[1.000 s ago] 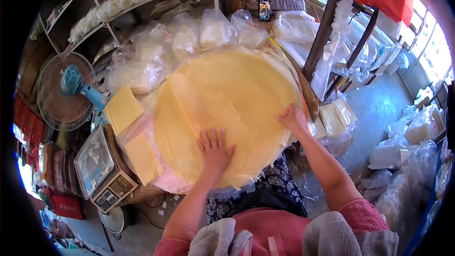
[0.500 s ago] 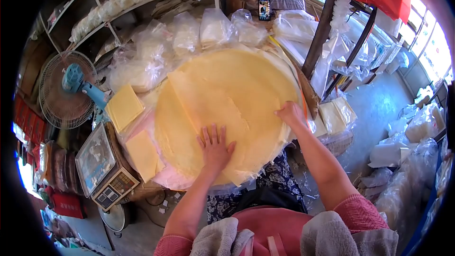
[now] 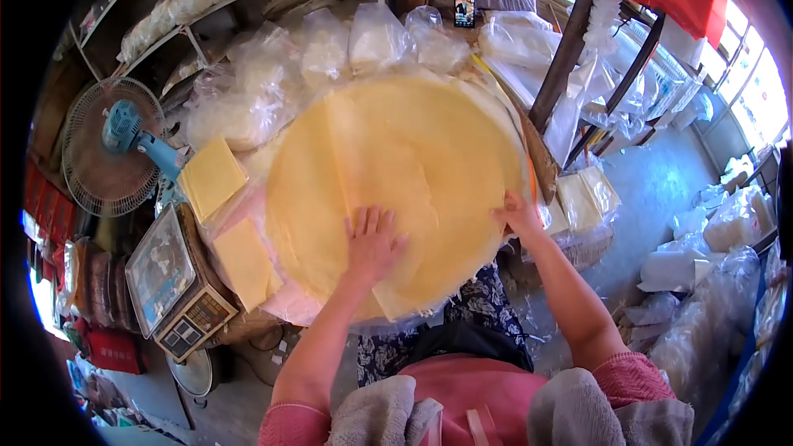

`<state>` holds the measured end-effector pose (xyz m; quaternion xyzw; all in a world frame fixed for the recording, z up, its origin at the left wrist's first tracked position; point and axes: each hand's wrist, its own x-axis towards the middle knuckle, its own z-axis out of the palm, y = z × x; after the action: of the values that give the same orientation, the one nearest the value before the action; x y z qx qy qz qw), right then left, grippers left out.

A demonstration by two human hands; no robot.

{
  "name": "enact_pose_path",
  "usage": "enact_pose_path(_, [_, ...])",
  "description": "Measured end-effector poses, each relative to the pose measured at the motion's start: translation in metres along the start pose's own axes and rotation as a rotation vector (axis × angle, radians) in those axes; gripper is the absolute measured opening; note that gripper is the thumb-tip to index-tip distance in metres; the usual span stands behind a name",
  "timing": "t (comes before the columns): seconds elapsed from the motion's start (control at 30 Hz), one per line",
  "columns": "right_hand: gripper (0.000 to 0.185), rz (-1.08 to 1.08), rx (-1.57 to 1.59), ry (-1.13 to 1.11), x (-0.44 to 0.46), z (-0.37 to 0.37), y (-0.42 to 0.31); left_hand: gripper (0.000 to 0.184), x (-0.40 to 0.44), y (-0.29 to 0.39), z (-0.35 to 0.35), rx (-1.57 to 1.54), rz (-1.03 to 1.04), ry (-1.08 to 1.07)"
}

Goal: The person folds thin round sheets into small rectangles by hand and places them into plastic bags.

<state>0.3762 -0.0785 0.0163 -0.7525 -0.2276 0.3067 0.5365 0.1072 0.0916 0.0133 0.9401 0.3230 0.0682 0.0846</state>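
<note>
A stack of large, round, thin yellow tofu skin sheets (image 3: 429,149) covers the work surface in front of me. My left hand (image 3: 373,244) lies flat on the top sheet near its front, fingers spread, holding nothing. At the right rim, my right hand (image 3: 519,215) has its fingers pinched together at the sheet's edge. A straight crease runs down the left part of the top sheet, and a ragged edge line shows near the middle. Folded yellow sheets (image 3: 246,263) lie just left of the stack, with another folded pile (image 3: 212,179) behind them.
A digital scale (image 3: 183,285) and a blue fan (image 3: 124,128) stand at the left. Plastic bags (image 3: 380,41) line the back, beside an upright phone (image 3: 464,7). A dark post (image 3: 566,58) rises at the right. More wrapped packs (image 3: 585,198) sit beyond the right rim.
My right hand has moved slightly right and down to the rim. The top sheet's crease has shifted and lies more upright. My left hand stays spread on the sheet, slightly farther up.
</note>
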Motion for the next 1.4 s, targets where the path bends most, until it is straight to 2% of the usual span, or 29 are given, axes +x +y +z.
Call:
enact_pose_path(0.07, [0.054, -0.119, 0.041, -0.179, 0.012, 0.001, -0.001, 0.064, -0.007, 0.005, 0.008, -0.009, 0.033, 0.107])
enact_pose_path(0.17, [0.058, -0.403, -0.437, -0.131, -0.01, 0.042, -0.047, 0.064, -0.011, 0.006, 0.011, -0.05, 0.043, 0.185])
enact_pose_path(0.27, [0.064, -0.431, -0.851, -0.416, -0.034, 0.087, -0.089, 0.065, -0.009, 0.005, 0.011, -0.154, 0.045, 0.268])
enact_pose_path(0.37, [0.06, -0.607, -0.826, -0.546, -0.033, 0.119, -0.074, 0.066, -0.011, 0.006, 0.005, -0.169, 0.073, 0.305])
enact_pose_path(0.47, [0.058, -0.613, -0.943, -0.63, -0.025, 0.134, -0.057, 0.064, -0.011, 0.002, 0.007, -0.111, 0.154, 0.327])
enact_pose_path(0.57, [0.053, -0.435, -0.864, -0.747, -0.039, 0.123, -0.096, 0.058, -0.01, -0.001, 0.012, -0.159, 0.173, 0.315])
enact_pose_path(0.67, [0.051, -0.876, -0.73, -0.402, -0.004, 0.117, -0.054, 0.052, -0.011, 0.001, 0.01, -0.196, 0.157, 0.314])
enact_pose_path(0.77, [0.055, -0.889, -0.71, -0.164, 0.029, 0.109, -0.065, 0.046, -0.011, 0.002, 0.01, -0.201, 0.149, 0.329])
enact_pose_path(0.87, [0.06, -0.812, -0.761, -0.103, 0.065, 0.117, -0.055, 0.042, -0.011, 0.0, 0.01, -0.219, 0.164, 0.363])
enact_pose_path(0.97, [0.063, -0.719, -0.818, -0.188, 0.075, 0.135, -0.051, 0.04, -0.011, 0.0, 0.006, -0.239, 0.17, 0.386])
enact_pose_path(1.17, [0.059, -0.741, -1.015, -0.105, 0.072, 0.159, -0.042, 0.039, -0.012, 0.002, 0.005, -0.229, 0.17, 0.382])
enact_pose_path(1.27, [0.056, -0.835, -1.095, -0.053, 0.07, 0.154, -0.031, 0.037, -0.01, 0.002, 0.011, -0.215, 0.164, 0.4])
enact_pose_path(1.4, [0.053, -0.955, -1.166, -0.187, 0.03, 0.124, -0.023, 0.037, -0.007, -0.002, 0.027, -0.221, 0.17, 0.445])
